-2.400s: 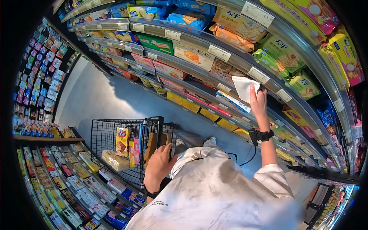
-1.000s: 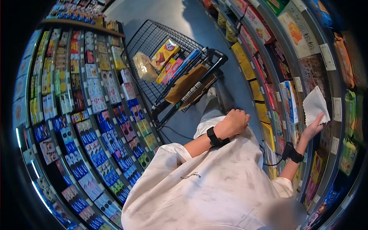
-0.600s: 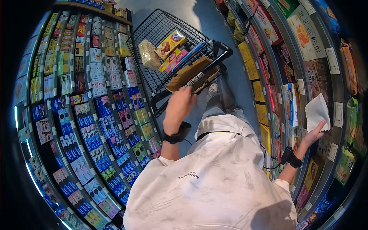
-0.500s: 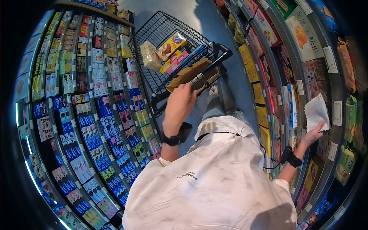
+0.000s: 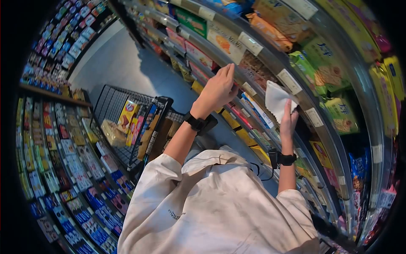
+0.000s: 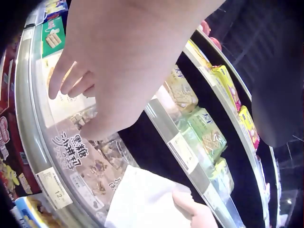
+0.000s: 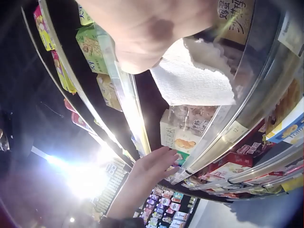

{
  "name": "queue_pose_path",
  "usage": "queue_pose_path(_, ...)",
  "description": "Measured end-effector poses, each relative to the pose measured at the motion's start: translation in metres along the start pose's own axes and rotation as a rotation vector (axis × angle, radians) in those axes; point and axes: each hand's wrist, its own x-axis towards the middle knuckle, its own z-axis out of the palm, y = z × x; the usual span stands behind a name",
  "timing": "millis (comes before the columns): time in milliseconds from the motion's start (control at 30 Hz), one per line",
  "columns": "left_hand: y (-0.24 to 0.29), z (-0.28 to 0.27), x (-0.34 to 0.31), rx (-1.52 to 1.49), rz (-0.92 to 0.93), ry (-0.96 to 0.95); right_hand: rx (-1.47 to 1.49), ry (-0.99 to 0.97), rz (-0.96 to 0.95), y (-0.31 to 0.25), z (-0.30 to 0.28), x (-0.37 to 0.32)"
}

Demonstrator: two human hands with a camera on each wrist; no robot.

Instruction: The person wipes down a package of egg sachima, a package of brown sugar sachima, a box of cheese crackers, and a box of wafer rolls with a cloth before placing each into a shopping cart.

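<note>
The right hand (image 5: 287, 122) has its thumb laid over a white cloth (image 5: 277, 100), clamped between thumb and fingers. The cloth hangs before the shelf edge, spread toward 11 o'clock from that hand; just beyond it at 11 o'clock lies the brown sachima pack (image 6: 88, 164).

The left hand (image 5: 216, 88) holds nothing: its fingers are extended and slightly bent, a little apart in the left wrist view. They are at the white biscuit box (image 5: 225, 43), which sits toward 12 o'clock from them; whether they touch it I cannot tell. Half a second ago this hand was down by the cart's handle; now it has swung over to the shelf, while the right hand keeps its grip on the cloth.

Farther out, a blue-and-white box (image 5: 257, 111) stands on a lower shelf at 8 o'clock from the cloth, and green cracker packets (image 5: 323, 67) lie on the shelf at 2 o'clock. The wire shopping cart (image 5: 111, 94), near top centre earlier, now shows at 8 o'clock from the left hand, the view having turned. It carries a clear bag (image 5: 113, 133), a yellow box (image 5: 128, 114) and a pink box (image 5: 136, 130).
</note>
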Motion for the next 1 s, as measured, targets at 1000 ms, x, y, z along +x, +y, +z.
queue_pose_path(1000, -0.027, 0.036, 0.039, -0.642, -0.255, -0.115, 0.338, 0.071, 0.071, 0.001, 0.038, -0.071)
